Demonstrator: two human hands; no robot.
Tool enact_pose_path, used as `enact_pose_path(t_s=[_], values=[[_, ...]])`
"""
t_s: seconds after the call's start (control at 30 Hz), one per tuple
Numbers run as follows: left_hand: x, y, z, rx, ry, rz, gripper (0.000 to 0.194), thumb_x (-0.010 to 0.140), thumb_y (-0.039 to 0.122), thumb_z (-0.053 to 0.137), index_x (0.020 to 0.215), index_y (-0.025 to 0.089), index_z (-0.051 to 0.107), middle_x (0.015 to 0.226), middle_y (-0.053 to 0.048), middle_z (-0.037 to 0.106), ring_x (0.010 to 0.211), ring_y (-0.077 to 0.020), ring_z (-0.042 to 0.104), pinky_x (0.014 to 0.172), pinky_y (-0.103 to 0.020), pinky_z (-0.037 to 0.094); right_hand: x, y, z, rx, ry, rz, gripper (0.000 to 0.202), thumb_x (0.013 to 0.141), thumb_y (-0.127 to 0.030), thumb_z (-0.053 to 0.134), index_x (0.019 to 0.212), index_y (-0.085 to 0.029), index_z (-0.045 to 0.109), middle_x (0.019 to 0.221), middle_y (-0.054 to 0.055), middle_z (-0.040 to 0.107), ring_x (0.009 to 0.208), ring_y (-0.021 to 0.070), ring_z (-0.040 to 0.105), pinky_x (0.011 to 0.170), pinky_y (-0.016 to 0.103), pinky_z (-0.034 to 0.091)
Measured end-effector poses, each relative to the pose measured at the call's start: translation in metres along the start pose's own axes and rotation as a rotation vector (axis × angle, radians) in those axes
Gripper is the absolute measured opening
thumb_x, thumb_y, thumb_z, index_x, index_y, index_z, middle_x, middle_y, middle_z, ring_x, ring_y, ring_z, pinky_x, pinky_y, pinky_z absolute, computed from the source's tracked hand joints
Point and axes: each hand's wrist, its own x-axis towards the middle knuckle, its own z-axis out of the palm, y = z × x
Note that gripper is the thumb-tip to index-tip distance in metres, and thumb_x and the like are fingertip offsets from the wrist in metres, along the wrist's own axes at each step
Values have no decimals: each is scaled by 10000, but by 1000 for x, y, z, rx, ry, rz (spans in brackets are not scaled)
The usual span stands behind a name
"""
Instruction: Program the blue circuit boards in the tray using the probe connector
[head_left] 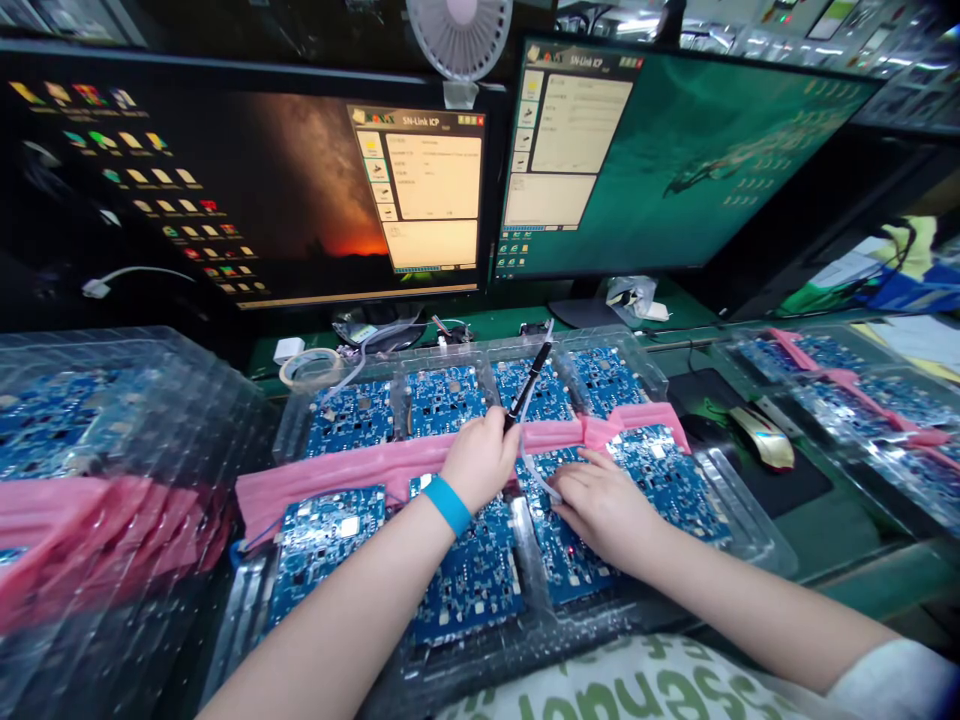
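Observation:
My left hand [480,458], with a blue band at the wrist, is closed around a black pen [535,372] that points up and away. My right hand [600,508] pinches the end of a pale cable [531,462] against a blue circuit board [574,575]. A small red light glows on that board. The cable's tip is hidden under my fingers. Several similar boards lie in two rows in a clear plastic tray [541,628]. A pink strip [420,455], knotted toward its right end, runs across the tray between the rows.
Two monitors [300,200] stand behind the tray, with a small fan [461,35] above. Stacked trays with pink strips [112,540] rise at the left. A roll of tape [309,368] sits behind the tray. To the right are a mouse [761,437] and another board tray [847,400].

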Motion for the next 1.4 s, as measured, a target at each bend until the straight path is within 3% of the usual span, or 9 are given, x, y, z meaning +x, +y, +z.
enact_pose_path(t_s=[0.3,0.5,0.63,0.7,0.77,0.9,1.03,1.17,1.4], values=[[-1,-1,1,-23,1,-8,157,868,298,318,851,172,410,748,-74,586,744,-231,567,640,-328,419,-1,7,-8,90,-21,-21,147,771,-166,554,918,-174,543,889,20,559,902,160,486,931,382,257],[-1,-2,0,-60,0,-21,160,873,297,313,865,176,418,794,-81,603,797,-224,575,665,-322,428,-13,19,-28,106,-13,-52,236,814,-227,504,1048,-198,512,1035,38,524,980,170,461,935,393,281],[0,-2,-2,-77,7,-32,161,868,283,315,851,175,433,809,-91,606,788,-223,580,675,-328,430,-41,85,-54,-22,155,180,249,835,-314,452,1019,-172,543,1022,52,534,960,175,480,869,313,359],[0,-2,-3,-85,13,-33,169,865,284,316,852,173,443,824,-97,607,800,-226,579,688,-335,430,-63,134,-67,-196,174,522,314,833,-370,428,1043,-170,548,1001,48,547,914,164,510,789,249,398],[0,-3,-3,-94,24,-33,185,865,286,312,862,169,455,851,-103,608,829,-226,574,716,-342,426,-89,183,-74,-285,232,724,389,835,-385,380,1002,-91,572,927,123,565,831,230,539,679,306,412],[-2,-4,-3,-97,57,-32,234,866,283,305,914,154,495,892,-110,608,870,-221,560,765,-361,416,-128,246,-67,-282,198,779,363,815,-374,389,918,-112,618,964,113,564,884,255,531,699,322,409],[-5,-5,-4,-72,93,-43,265,862,284,316,954,148,525,905,-109,612,876,-221,557,771,-367,420,-142,271,-39,-205,180,737,288,783,-363,465,880,-154,638,1011,81,556,952,239,512,810,313,401],[-7,-5,-5,-74,114,-58,281,855,279,329,982,148,542,940,-111,610,907,-220,549,801,-372,417,-147,286,-16,-129,172,750,319,796,-420,456,902,-178,636,1003,87,560,921,236,534,777,318,431],[-9,-5,-5,-110,114,-66,319,851,300,331,1011,135,552,993,-130,600,947,-232,535,844,-398,400,-145,294,-9,41,132,837,362,758,-476,491,910,-180,632,1038,104,540,1002,252,484,857,335,386]])
